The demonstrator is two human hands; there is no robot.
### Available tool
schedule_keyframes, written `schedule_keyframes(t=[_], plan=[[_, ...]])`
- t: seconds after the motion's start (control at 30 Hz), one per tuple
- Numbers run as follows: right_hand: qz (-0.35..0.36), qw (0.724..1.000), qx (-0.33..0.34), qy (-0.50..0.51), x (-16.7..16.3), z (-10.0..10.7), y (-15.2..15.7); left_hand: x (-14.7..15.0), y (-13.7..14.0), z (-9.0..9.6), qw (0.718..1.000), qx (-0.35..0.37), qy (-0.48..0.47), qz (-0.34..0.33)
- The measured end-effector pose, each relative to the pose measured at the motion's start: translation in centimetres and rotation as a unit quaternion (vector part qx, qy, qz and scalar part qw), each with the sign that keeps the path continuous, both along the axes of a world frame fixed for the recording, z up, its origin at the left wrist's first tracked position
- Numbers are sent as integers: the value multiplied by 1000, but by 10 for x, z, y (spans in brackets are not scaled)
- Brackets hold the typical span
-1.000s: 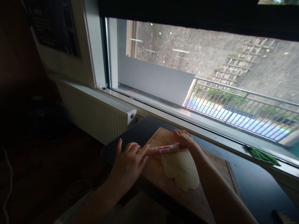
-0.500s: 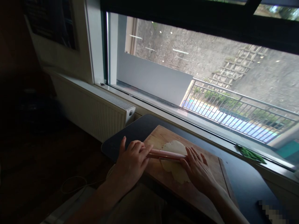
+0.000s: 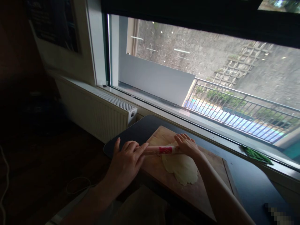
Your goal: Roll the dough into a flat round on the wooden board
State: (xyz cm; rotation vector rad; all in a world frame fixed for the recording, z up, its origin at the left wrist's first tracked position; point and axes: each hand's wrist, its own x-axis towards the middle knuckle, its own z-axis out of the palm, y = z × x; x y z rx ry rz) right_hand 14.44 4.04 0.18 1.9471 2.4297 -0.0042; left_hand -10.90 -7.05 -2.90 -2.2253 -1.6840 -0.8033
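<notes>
I rest the left hand [image 3: 128, 157], fingers spread, and right hand [image 3: 187, 146], fingers outstretched, on the rolling pin [image 3: 164, 150]. It lies across flattened dough [image 3: 182, 169] on a wooden board [image 3: 157, 171].

Room over right tabletop [image 3: 248, 179], rolling pin [image 3: 152, 150] across dough [image 3: 181, 170]

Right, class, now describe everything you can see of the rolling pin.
The rolling pin is a slim, pinkish-brown rod, smooth and perhaps wooden, with a red and white band, likely a label, partway along. It lies nearly level across the picture, over the far part of the flattened dough on the wooden board. The left hand touches its left end; the right hand covers its right. Neither tip shows clearly.
</notes>
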Motion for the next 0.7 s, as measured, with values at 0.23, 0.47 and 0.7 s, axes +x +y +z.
schedule_keyframes(t=[0.23,0.47,0.7], plan=[[-26,998,35,42,34,-19,-80,14,-5,7,999,23,-24,-23],[-49,998,-3,39,-3,-6,19,7,6,4,1000,-1,-15,11],[-17,999,7,42,-3,-6,14,4,4,3,1000,5,-22,17]])
